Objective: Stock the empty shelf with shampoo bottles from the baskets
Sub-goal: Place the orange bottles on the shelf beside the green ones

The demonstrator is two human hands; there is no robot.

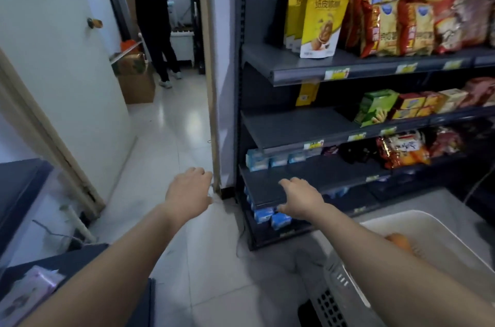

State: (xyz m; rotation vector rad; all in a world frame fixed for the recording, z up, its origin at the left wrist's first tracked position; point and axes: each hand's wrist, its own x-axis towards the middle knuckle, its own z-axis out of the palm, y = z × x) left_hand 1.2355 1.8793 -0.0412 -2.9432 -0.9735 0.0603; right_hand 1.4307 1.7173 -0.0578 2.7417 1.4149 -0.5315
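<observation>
A dark grey shelf unit [294, 126] stands on the right with snack packs on its upper shelves. Its second shelf [300, 123] is bare on the left half. My left hand [187, 192] hangs in the air left of the unit, fingers loosely curled, holding nothing. My right hand [301, 199] hovers at the front edge of a low shelf [267, 187], fingers relaxed and empty. A white plastic basket [428, 233] sits at the lower right under my right forearm, with something orange [399, 242] inside. No shampoo bottle is plainly visible.
Blue packs [270, 215] fill the bottom shelves. A doorway at the left opens to a tiled corridor with a cardboard box [136, 85] and a person in black [152, 18] standing. A dark counter [16, 192] is at the lower left.
</observation>
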